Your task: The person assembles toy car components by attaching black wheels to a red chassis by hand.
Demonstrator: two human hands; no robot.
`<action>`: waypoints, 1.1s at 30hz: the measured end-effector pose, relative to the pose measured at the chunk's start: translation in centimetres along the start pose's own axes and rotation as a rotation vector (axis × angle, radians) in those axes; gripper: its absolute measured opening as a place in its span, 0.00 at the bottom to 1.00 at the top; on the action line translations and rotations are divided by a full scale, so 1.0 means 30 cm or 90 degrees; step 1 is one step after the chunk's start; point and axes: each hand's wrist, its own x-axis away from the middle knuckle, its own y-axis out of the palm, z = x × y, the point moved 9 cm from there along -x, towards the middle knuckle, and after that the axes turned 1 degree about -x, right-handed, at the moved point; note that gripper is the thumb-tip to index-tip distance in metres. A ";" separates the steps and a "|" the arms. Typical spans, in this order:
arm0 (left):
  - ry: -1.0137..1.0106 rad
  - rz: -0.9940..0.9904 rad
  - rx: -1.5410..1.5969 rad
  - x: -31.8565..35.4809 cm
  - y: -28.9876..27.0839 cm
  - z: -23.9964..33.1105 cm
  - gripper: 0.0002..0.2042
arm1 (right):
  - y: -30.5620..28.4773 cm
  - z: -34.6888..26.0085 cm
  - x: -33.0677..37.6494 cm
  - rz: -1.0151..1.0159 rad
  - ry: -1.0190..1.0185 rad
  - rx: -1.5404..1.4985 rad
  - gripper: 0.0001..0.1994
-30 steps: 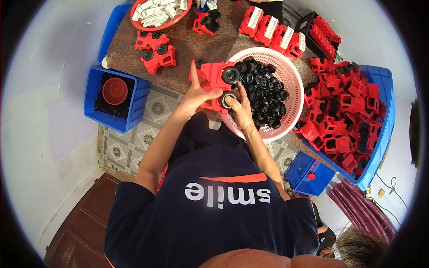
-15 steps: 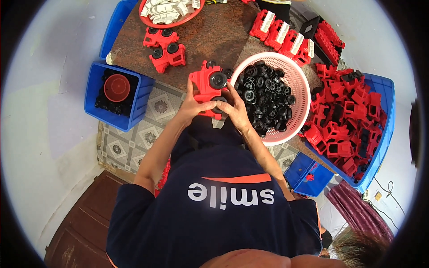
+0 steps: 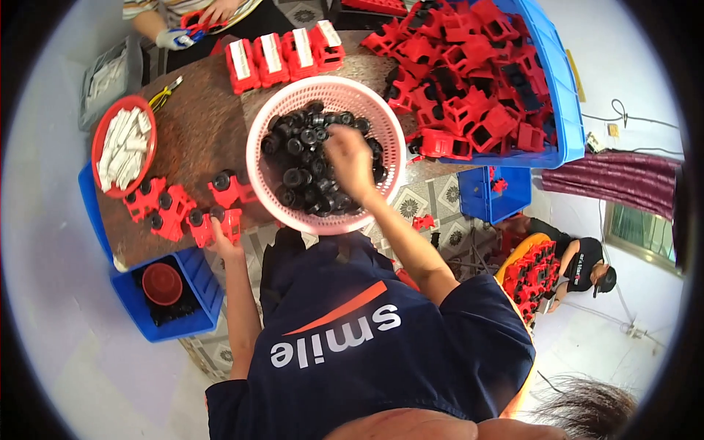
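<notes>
The right hand (image 3: 350,163) is down in the pink basket (image 3: 258,158), fingers curled into the black wheels (image 3: 301,176) — whether they grip one I cannot tell. The left hand (image 3: 224,238) clasps a red wheeled toy body (image 3: 217,222) at the table's near edge (image 3: 139,253).

Right hand (image 3: 348,163) in pink basket (image 3: 257,158) of black wheels (image 3: 301,176), left hand (image 3: 224,246) on red toy car (image 3: 220,220)

Glossy black plastic wheels (image 3: 304,165), perforated pink plastic basket (image 3: 258,143), mottled brown tabletop (image 3: 194,125).
</notes>
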 end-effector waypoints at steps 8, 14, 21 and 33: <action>-0.270 0.183 -0.277 -0.108 0.059 -0.151 0.32 | -0.464 0.847 -0.450 0.154 0.296 0.346 0.48; -0.109 0.131 -0.141 -0.073 0.067 -0.062 0.32 | -0.435 1.021 -0.483 0.186 0.483 0.279 0.54; 0.317 -0.244 -0.546 0.458 0.859 0.101 0.26 | -0.561 0.482 -0.360 0.362 0.127 0.073 0.43; -0.012 -0.700 -0.741 0.543 0.845 0.115 0.46 | -0.075 0.297 -0.053 -0.258 -0.032 -0.039 0.12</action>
